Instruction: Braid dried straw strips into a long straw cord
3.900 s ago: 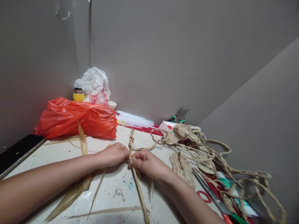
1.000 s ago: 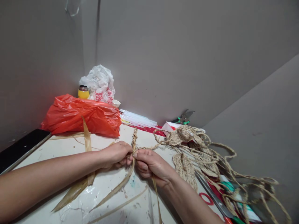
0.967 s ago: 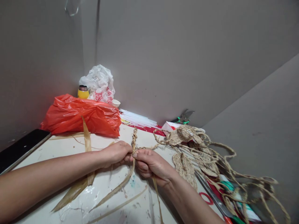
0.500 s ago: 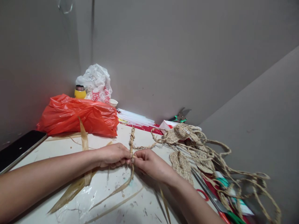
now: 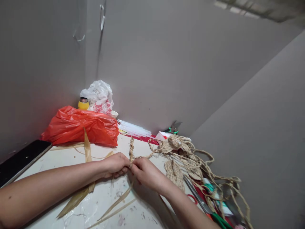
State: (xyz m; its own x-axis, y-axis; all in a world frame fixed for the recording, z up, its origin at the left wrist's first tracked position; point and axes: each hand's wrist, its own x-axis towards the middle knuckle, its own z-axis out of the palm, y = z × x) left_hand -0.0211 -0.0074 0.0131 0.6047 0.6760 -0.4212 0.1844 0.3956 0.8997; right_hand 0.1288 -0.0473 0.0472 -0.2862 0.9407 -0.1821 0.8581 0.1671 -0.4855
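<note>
in the head view, a braided cord of pale dry straw (image 5: pixel 131 149) is seen rising from the middle of the table, with its lower end pinched between the two hands. the left hand (image 5: pixel 116 164) is closed, its fingertips pressed onto the cord from the left. the right hand (image 5: pixel 143 170) is closed likewise and grips the same spot from the right. the work is judged to be partly done: a short plaited length is finished above the grip, while long flat loose straw strips (image 5: pixel 118 200) trail unplaited from under the hands toward the near edge, so a good deal is thought to be left. a heap of woven straw pieces and twisted cords (image 5: pixel 184 157) is spread just to the right

the white, paint-flecked tabletop (image 5: pixel 69 157) is crowded at its far side. a broad dry leaf (image 5: pixel 87 149) is laid under the left forearm, and a crumpled orange-red plastic bag (image 5: pixel 81 125) is set behind it. a white plastic bag with red print (image 5: pixel 98 95) and a yellow jar with a dark lid (image 5: pixel 83 104) are tucked into the corner. a bundle of thin clear rods (image 5: pixel 134 128) and green-handled cutters (image 5: pixel 172 128) are placed along the back. a flat black slab (image 5: pixel 21 156) is seen at the left edge. the space is enclosed by plain grey-brown board walls (image 5: pixel 166 63)
</note>
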